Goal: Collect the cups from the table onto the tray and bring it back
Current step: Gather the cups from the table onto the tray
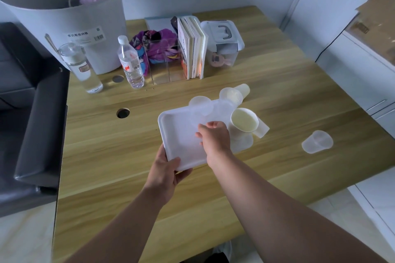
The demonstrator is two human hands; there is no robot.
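Observation:
My left hand (pixel 165 168) grips the near left corner of a white rectangular tray (pixel 177 132) held over the middle of the wooden table. My right hand (pixel 213 136) is over the tray, fingers curled on a clear plastic cup (pixel 199 118) at the tray's centre. Another clear cup (pixel 199 101) shows at the tray's far edge. Past the far right corner sit a clear cup (pixel 230 95) and one lying on its side (pixel 243 89). A cup with a pale yellow inside (pixel 244 120) and a tipped cup (pixel 261 131) are at the tray's right side. One cup (pixel 317 142) lies alone to the right.
Along the table's back stand a glass jar (pixel 83 66), a water bottle (pixel 130 64), a clear organiser with purple cloth (pixel 162 57), books (pixel 193 47), a lidded plastic box (pixel 223 42) and a large grey basket (pixel 64 6). A dark sofa (pixel 32 113) borders the table's left edge, white cabinets (pixel 363 60) the right.

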